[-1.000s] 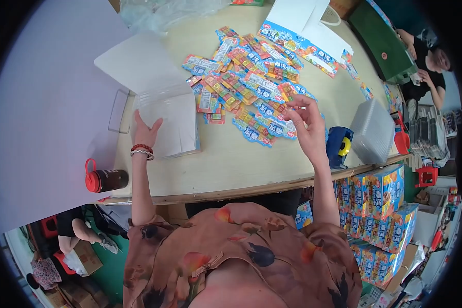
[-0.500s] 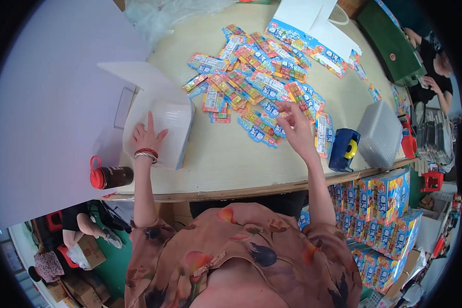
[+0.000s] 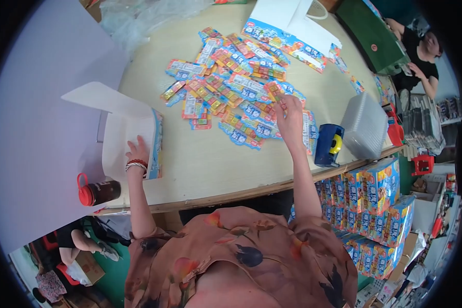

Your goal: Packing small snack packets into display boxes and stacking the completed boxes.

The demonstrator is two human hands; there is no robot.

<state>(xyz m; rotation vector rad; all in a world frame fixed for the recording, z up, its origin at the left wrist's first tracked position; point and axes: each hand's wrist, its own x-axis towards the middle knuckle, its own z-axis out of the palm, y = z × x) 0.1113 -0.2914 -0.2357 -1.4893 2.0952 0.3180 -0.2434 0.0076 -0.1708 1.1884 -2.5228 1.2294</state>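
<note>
My left hand (image 3: pixel 137 151) rests inside a white cardboard display box (image 3: pixel 119 131), its fingers spread. The box has a raised white flap and a printed blue side. At the right side of a loose pile of colourful candy packs (image 3: pixel 223 90), my right hand (image 3: pixel 291 120) has its fingers bent and closed on the edge of one candy pack (image 3: pixel 273 91). That pack still lies on the pile, and the fingertips partly cover it. Some packs face up with coloured pieces showing, others show white printed backs.
A blue tape dispenser (image 3: pixel 328 146) and a clear plastic tray stack (image 3: pixel 364 126) stand at the right. A dark bottle with a red lid (image 3: pixel 100 191) is at the left edge. Another white box (image 3: pixel 287 28) lies at the back. Packed boxes (image 3: pixel 367 205) are stacked below right. A co-worker sits far right.
My right hand has come down onto a candy pack, and its fingers have closed. The box has turned, showing more of its printed side, while my left hand has drawn nearer its right wall.
</note>
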